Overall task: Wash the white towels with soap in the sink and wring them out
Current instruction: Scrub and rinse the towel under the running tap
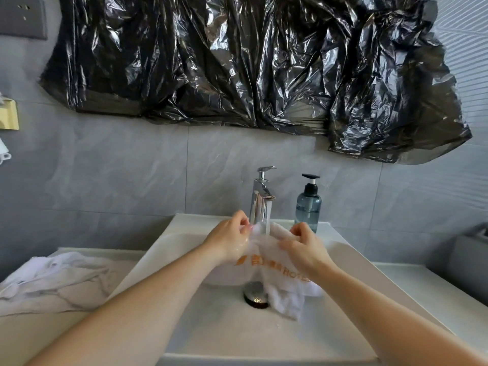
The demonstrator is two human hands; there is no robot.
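Both hands hold a wet white cloth towel with orange printed lettering [274,270] over the white rectangular ceramic sink [184,326], under the thin stream of water running from the chrome single-lever tap [261,196]. The left hand [232,239] has its fingers [241,220] curled, pinching the towel's upper edge; the right hand [303,247] grips the same edge just beside it, fingers bunched round the fabric. The towel's lower end hangs down into the basin, next to the round metal drain plug [254,293]. A second crumpled white towel [52,281] lies on the pale worktop [422,291] left of the sink. A translucent blue-grey pump bottle with a black dispenser head [309,204] stands on the sink's back rim, right of the tap.
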